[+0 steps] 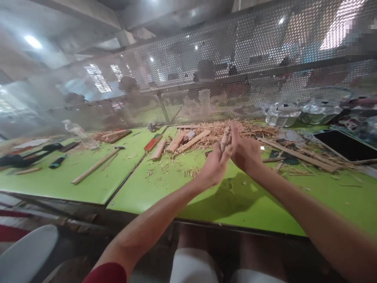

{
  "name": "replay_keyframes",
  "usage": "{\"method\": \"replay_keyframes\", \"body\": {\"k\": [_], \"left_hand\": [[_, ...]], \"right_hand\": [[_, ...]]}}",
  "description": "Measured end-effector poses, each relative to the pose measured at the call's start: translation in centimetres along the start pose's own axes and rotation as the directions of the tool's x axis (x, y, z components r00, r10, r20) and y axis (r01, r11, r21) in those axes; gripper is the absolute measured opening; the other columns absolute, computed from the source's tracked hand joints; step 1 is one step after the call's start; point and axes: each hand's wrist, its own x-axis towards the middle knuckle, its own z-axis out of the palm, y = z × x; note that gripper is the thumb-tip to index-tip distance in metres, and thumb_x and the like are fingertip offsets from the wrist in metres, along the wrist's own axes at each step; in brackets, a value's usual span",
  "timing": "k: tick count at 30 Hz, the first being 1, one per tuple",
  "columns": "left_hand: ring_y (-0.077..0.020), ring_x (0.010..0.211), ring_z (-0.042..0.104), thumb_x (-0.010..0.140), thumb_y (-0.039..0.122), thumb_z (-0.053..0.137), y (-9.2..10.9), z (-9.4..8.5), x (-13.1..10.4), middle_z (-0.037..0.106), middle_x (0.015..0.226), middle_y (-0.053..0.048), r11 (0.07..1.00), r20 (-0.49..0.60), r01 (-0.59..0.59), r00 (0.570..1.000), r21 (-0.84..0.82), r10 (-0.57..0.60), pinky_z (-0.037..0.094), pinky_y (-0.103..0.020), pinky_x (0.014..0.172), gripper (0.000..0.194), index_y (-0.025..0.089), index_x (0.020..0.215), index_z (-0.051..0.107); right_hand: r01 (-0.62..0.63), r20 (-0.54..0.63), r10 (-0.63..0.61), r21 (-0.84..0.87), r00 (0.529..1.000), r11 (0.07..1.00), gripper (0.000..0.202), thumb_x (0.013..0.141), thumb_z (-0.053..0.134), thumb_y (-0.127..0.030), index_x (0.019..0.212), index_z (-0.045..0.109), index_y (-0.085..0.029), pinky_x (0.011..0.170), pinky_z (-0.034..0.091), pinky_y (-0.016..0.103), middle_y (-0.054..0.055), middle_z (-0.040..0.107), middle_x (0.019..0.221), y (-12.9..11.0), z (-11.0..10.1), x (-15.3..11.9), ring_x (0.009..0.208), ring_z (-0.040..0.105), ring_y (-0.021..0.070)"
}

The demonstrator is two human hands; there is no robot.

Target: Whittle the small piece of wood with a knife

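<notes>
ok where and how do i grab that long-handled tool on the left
Probably by the near half of its wooden handle, from above, fingers across it: the tool lies flat, that end nearest you, dark head pointing away

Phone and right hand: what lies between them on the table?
A long wooden strip and a dark flat piece lie between the right hand and the phone, in the head view.

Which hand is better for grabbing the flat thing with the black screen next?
Probably the right hand: it's nearer the black-screened thing on that side. The left hand is farther away, gripping a small wooden piece.
</notes>
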Motion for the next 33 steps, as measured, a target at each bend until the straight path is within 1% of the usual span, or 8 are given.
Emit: {"method": "replay_keyframes", "body": {"k": [5,7,10,16,21,24,29,33], "left_hand": [[-0.0267,0.089,0.070,0.122,0.079,0.044,0.2,1.6,-2.0,0.072,0.101,-0.010,0.985,-0.106,0.105,0.987,-0.137,-0.120,0.056,-0.041,0.077,0.054,0.026,0.117,0.051],[-0.0280,0.090,0.070,0.118,0.083,0.051,0.4,2.4,-2.8,0.069,0.098,-0.009,0.973,-0.171,0.074,0.979,-0.220,-0.113,0.056,-0.042,0.079,0.056,0.027,0.113,0.052],[-0.0280,0.087,0.069,0.115,0.083,0.061,0.3,3.3,-3.7,0.064,0.096,-0.007,0.944,-0.262,-0.012,0.962,-0.329,-0.079,0.056,-0.042,0.079,0.056,0.028,0.109,0.053],[-0.0280,0.085,0.065,0.113,0.071,0.072,-0.4,3.8,-4.6,0.061,0.095,-0.007,0.946,-0.363,-0.076,0.931,-0.317,-0.047,0.056,-0.044,0.082,0.047,0.029,0.103,0.053],[-0.0290,0.085,0.063,0.114,0.057,0.074,-0.2,4.1,-5.0,0.064,0.094,-0.008,0.955,-0.386,-0.058,0.920,-0.291,-0.062,0.054,-0.043,0.079,0.038,0.031,0.099,0.051],[-0.0283,0.084,0.061,0.115,0.053,0.073,-0.1,4.3,-5.1,0.065,0.094,-0.008,0.955,-0.395,-0.043,0.915,-0.293,-0.080,0.052,-0.042,0.079,0.036,0.031,0.099,0.050],[-0.0256,0.078,0.059,0.112,0.050,0.080,-0.2,4.4,-5.0,0.064,0.089,-0.005,0.935,-0.401,-0.035,0.909,-0.352,-0.117,0.049,-0.040,0.076,0.038,0.031,0.097,0.051],[-0.0241,0.074,0.059,0.113,0.054,0.078,-0.5,4.4,-4.8,0.063,0.084,-0.003,0.928,-0.383,-0.029,0.915,-0.370,-0.124,0.047,-0.039,0.072,0.039,0.030,0.097,0.051]], "right_hand": [[0.044,0.064,-0.044,0.005,0.997,0.999,0.054,0.122,0.041,-0.027,0.171,0.058,-0.014,0.074,0.046,0.038,0.023,0.088,0.111,-0.7,0.1,-1.0,0.092,0.081,0.0351],[0.053,0.059,-0.053,0.001,0.997,0.999,0.050,0.124,0.038,-0.029,0.163,0.065,-0.012,0.073,0.043,0.037,0.024,0.087,0.112,-1.0,-0.2,-1.4,0.093,0.080,0.0337],[0.078,0.085,-0.075,-0.037,0.994,0.996,0.050,0.124,0.037,-0.026,0.163,0.063,-0.010,0.071,0.036,0.036,0.022,0.087,0.112,-1.2,-0.7,-1.8,0.092,0.079,0.0314],[0.154,0.112,-0.142,-0.113,0.983,0.982,0.051,0.124,0.031,-0.017,0.163,0.064,-0.016,0.070,0.031,0.036,0.021,0.087,0.114,-1.3,-0.8,-2.1,0.098,0.081,0.0339],[0.160,0.109,-0.145,-0.145,0.983,0.976,0.052,0.125,0.029,-0.017,0.161,0.067,-0.018,0.068,0.028,0.035,0.021,0.087,0.124,-1.5,-0.4,-2.1,0.103,0.084,0.0352],[0.173,0.106,-0.158,-0.157,0.982,0.972,0.051,0.127,0.030,-0.019,0.162,0.067,-0.017,0.066,0.026,0.036,0.020,0.086,0.127,-1.5,-0.3,-2.0,0.104,0.084,0.0349],[0.212,0.097,-0.199,-0.152,0.975,0.965,0.056,0.129,0.027,-0.017,0.172,0.062,-0.012,0.065,0.029,0.036,0.019,0.084,0.138,-1.3,0.3,-1.8,0.097,0.080,0.0287],[0.211,0.101,-0.198,-0.141,0.975,0.967,0.061,0.128,0.025,-0.015,0.182,0.054,-0.013,0.066,0.035,0.035,0.021,0.082,0.146,-1.3,0.6,-1.6,0.095,0.079,0.0261]]}}
